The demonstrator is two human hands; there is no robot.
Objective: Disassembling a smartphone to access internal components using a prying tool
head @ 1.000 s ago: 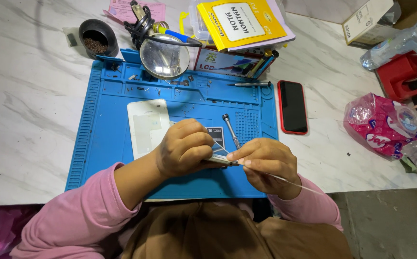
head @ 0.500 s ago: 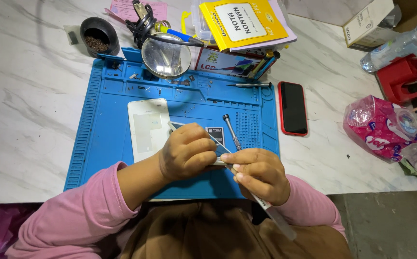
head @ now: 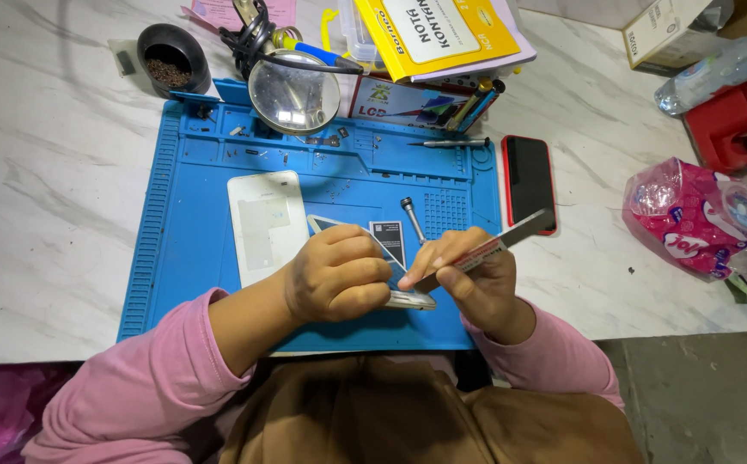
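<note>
Both grips closed — left hand on phone, right hand on tweezers.

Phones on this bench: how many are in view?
2, possibly more hidden. An opened phone lies on the blue mat, gripped by the left hand. A black phone with a red edge lies on the marble right of the mat.

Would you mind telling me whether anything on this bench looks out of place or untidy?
Small loose parts lie scattered over the blue mat near the magnifier, and the white back cover lies detached beside the left hand. Nothing looks spilled or broken.
</note>
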